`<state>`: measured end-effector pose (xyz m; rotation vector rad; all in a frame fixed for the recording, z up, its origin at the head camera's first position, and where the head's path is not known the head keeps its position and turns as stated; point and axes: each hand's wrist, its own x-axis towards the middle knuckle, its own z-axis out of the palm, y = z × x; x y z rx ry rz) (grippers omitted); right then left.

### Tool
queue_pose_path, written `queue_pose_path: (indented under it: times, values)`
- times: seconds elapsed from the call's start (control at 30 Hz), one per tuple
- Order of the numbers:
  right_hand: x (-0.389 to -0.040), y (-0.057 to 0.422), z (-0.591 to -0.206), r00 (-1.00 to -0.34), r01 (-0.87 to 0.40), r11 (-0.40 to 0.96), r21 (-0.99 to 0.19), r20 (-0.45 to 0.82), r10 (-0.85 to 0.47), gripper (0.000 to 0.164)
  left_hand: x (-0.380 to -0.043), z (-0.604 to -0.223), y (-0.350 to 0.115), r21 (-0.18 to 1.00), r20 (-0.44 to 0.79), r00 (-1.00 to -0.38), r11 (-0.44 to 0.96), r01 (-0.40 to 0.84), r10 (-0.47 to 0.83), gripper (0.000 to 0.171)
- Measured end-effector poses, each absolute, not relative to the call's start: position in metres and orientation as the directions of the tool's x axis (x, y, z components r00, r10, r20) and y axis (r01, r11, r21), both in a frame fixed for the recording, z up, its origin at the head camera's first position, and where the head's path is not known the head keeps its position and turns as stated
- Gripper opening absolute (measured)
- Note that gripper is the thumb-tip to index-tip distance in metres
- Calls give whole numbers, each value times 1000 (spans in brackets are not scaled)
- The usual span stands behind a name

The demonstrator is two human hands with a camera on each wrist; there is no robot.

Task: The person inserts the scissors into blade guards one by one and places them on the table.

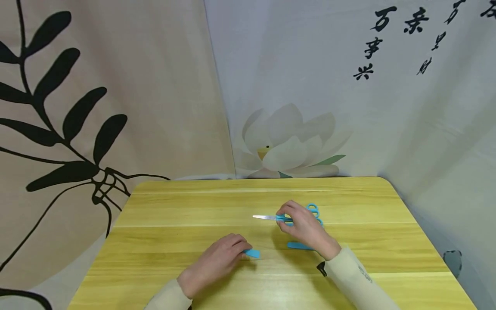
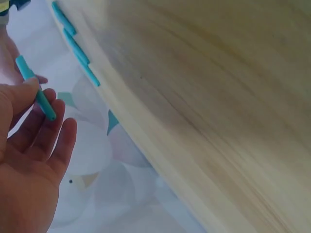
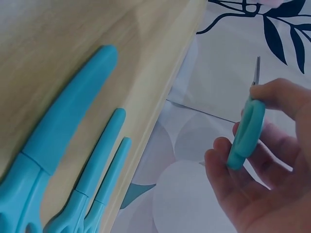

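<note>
My left hand (image 1: 217, 262) pinches a small blue blade cover (image 1: 253, 253) between thumb and fingers; in the left wrist view the cover (image 2: 36, 88) is a slim blue tube. In my right hand (image 1: 308, 226) is a small pair of scissors (image 3: 248, 131), gripped by its blue handle loops. The bare metal blade (image 1: 264, 217) points left in the head view, toward the side where my left hand is. Both hands are raised off the table, apart from each other.
Three blue scissors of differing size, a large pair (image 3: 73, 111), a medium pair (image 3: 100, 155) and a slim pair (image 3: 113, 170), lie on the wooden table (image 1: 186, 206) with covers on their blades. My right hand partly hides them in the head view. Printed curtains (image 1: 166, 86) hang behind.
</note>
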<state>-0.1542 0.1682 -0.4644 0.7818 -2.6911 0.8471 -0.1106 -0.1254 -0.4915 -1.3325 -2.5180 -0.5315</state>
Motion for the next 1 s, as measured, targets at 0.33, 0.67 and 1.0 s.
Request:
queue_pose_path:
  times: [0.33,0.67,1.0]
  values:
    - [-147,170,-466,-827,-557,705,-439,370,-423,13,-117,-486,-133,192,471,-561,542,818,680,28]
    - [-140,170,-464,-842,-534,721,-441,353,-408,15,-123,-479,-144,209,494,-622,611,763,608,26]
    - [-135,169,-465,-801,-588,710,-387,402,-444,15,-124,-480,-147,236,499,-655,638,733,567,25]
